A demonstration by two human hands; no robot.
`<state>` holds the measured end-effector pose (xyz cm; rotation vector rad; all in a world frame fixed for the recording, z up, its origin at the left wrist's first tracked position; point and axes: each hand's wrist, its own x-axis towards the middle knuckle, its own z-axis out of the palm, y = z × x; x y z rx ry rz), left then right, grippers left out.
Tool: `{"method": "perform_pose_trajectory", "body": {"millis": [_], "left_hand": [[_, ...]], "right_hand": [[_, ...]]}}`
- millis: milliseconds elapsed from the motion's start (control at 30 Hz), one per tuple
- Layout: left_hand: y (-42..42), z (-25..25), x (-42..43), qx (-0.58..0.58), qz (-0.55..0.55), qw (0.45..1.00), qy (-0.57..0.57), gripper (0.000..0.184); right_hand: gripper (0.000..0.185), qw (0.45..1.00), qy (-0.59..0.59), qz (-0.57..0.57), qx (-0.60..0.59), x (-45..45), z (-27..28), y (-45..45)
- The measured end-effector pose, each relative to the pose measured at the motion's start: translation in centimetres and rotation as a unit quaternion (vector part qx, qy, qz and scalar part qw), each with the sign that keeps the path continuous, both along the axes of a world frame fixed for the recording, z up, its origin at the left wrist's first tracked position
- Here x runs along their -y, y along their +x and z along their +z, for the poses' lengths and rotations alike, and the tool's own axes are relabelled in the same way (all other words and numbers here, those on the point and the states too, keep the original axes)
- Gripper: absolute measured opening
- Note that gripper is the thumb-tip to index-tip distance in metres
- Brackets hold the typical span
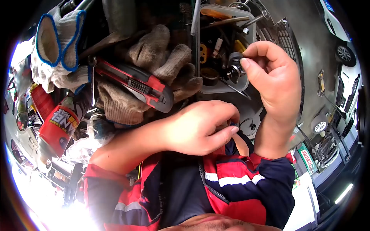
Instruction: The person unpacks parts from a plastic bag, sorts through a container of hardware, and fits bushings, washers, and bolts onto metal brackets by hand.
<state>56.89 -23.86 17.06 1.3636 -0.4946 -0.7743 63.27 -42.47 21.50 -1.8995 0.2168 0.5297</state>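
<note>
My right hand [275, 75] is raised over the right side of a clear plastic bin [252, 30]. Thumb and forefinger pinch a small dark round part [236, 59]; shiny metal shows just below it, and I cannot tell whether the two are joined. My left hand [206, 129] is closed in front of my chest, fingers curled under and thumb alongside. What it holds, if anything, is hidden. Left of the bin, a red and black utility knife [135, 84] lies on worn brown knit gloves [121, 102].
Inside the bin are loose tools and small parts, including a yellow piece [203, 53]. White gloves with blue cuffs [50, 42] and a red labelled container [58, 125] lie at left. A car grille [287, 34] stands behind the bin; a white car [348, 77] is farther right.
</note>
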Motion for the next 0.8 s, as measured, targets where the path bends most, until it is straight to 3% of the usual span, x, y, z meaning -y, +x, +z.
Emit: {"method": "perform_pose_trajectory", "body": {"millis": [133,233,467,633,733,800], "left_hand": [[-0.1,-0.1,0.1,0.013,-0.005,1.0,0.001,0.02],[0.0,-0.3,0.3,0.012,-0.008,1.0,0.0,0.019],[0.3,0.0,0.4,0.01,-0.032,0.999,0.017,0.018],[0.3,-0.1,0.3,0.009,-0.036,0.999,0.017,0.019],[0.2,-0.2,0.4,0.02,-0.022,1.0,0.006,0.019],[0.0,-0.2,0.4,0.027,-0.012,1.0,0.001,0.019]], "right_hand": [[0.017,0.96,-0.21,0.058,0.177,1.1,-0.3,0.0],[0.02,0.878,-0.308,0.152,0.334,2.1,-1.7,0.6],[0.018,0.888,-0.311,0.173,0.29,1.2,-0.8,1.4],[0.014,0.871,-0.303,0.282,0.265,1.1,-0.6,2.4],[0.007,0.868,-0.226,0.261,0.356,0.9,-2.2,2.6],[0.004,0.85,-0.223,0.308,0.364,0.0,-1.9,3.4]]}}
